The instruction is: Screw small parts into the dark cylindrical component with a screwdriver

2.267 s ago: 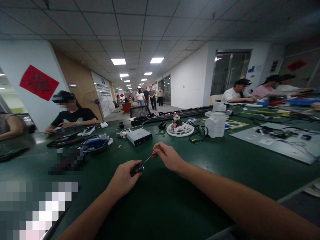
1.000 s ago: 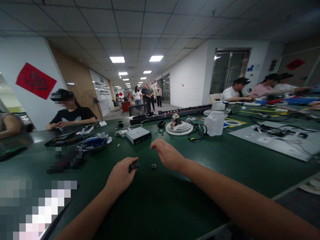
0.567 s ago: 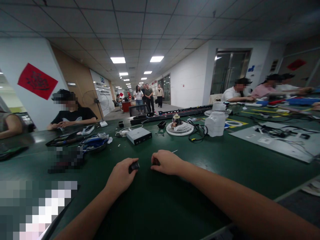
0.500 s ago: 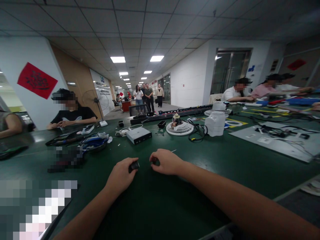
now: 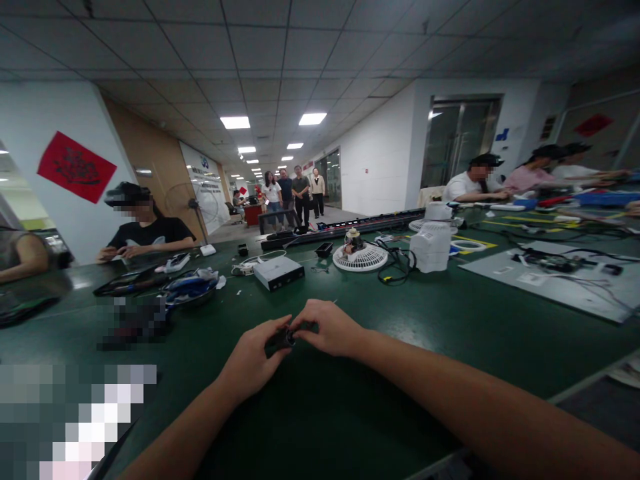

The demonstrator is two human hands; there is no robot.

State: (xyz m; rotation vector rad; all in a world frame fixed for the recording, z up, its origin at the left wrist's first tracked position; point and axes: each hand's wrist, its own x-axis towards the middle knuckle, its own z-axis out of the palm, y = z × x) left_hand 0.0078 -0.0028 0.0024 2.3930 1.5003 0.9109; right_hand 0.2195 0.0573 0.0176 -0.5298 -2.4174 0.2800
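Observation:
My left hand (image 5: 253,360) is closed around a small black cylindrical part (image 5: 279,341), held just above the green table (image 5: 350,413). My right hand (image 5: 327,327) meets it from the right, its fingertips pinched against the part's end. What the right fingers hold is hidden; it seems to be a small dark piece. Both hands touch at the part, near the middle of the table in front of me.
Behind the hands lie a grey box-shaped drive (image 5: 279,272), a white fan grille (image 5: 360,257), a white plastic housing (image 5: 431,241) and cables. A grey panel (image 5: 550,277) lies at the right. Other people sit at the left (image 5: 145,230) and far right (image 5: 475,187).
My right hand set down a thin rod, picked a small dark ring off the table, and has now moved left to meet the part in my left hand.

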